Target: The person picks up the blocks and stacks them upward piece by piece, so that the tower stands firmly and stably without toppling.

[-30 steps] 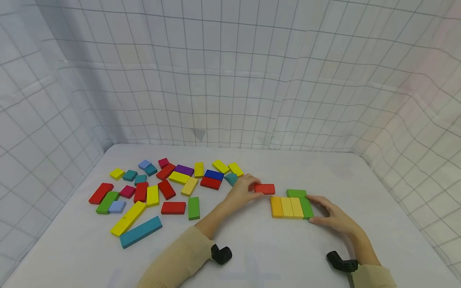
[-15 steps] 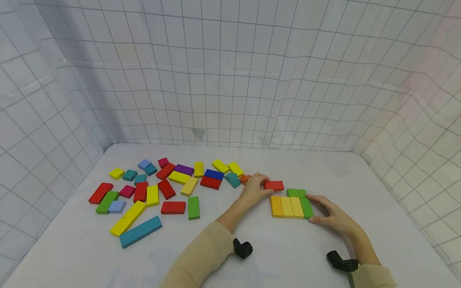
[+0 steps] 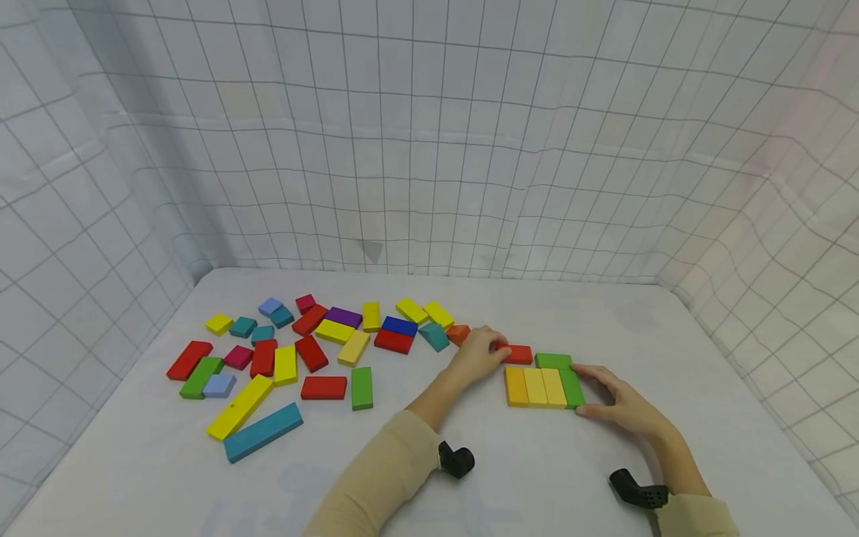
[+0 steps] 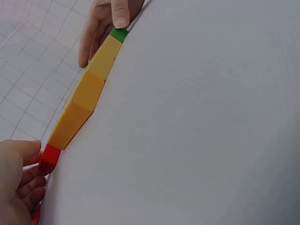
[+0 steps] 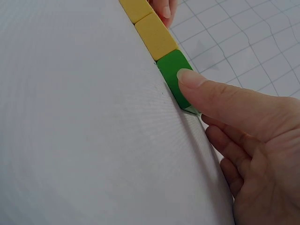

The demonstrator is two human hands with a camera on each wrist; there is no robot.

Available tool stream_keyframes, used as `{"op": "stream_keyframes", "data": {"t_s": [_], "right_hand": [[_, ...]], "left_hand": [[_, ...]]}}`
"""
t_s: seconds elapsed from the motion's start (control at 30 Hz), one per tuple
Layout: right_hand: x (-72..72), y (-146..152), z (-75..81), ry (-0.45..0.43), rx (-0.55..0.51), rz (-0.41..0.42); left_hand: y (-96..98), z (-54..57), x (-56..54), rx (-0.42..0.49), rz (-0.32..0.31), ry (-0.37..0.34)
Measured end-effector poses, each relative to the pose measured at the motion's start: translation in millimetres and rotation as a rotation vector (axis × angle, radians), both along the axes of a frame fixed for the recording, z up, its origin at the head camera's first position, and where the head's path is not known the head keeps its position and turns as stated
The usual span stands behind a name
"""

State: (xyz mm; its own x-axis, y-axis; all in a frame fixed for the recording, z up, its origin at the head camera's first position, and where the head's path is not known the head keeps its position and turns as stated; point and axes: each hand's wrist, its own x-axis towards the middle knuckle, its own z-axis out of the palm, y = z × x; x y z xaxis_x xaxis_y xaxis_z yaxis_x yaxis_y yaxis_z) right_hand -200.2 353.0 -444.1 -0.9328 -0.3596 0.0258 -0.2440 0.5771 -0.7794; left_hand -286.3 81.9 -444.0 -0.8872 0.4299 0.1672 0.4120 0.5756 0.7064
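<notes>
My left hand pinches the left end of a red block, which lies flat behind a row of blocks. That row has an orange block, two pale yellow blocks and an upright green block side by side. Across the back of the row's right part lies another green block, close to the red one's right end. With thumb at the near end and a finger at the far end, my right hand holds the upright green block; the thumb presses its end in the right wrist view.
Many loose coloured blocks spread over the left half of the white table. An orange-red piece and a teal block lie just left of my left hand. A white gridded curtain stands behind and at both sides.
My left hand has carried the red block rightward, then lowered it slightly toward the back of the row. The orange-red piece has come into sight behind it. My right hand stays put.
</notes>
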Motion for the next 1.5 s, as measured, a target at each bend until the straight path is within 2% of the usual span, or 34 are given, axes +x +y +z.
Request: {"op": "stream_keyframes", "data": {"t_s": [0.37,0.8,1.23,1.5], "right_hand": [[1.6,-1.6,2.7,0.006,-0.015,0.011],[-0.7,2.5,-2.4,-0.003,-0.015,-0.003],[-1.6,3.5,-2.9,-0.002,-0.015,0.000],[-1.4,3.1,-2.4,0.003,-0.016,0.003]], "left_hand": [[-1.3,-1.7,0.4,0.007,-0.054,0.009],[-3.7,-0.8,2.5,0.004,-0.109,0.017],[-4.1,-5.6,1.3,0.030,-0.129,0.020],[-3.4,-6.8,1.7,0.024,-0.121,0.029]]}}
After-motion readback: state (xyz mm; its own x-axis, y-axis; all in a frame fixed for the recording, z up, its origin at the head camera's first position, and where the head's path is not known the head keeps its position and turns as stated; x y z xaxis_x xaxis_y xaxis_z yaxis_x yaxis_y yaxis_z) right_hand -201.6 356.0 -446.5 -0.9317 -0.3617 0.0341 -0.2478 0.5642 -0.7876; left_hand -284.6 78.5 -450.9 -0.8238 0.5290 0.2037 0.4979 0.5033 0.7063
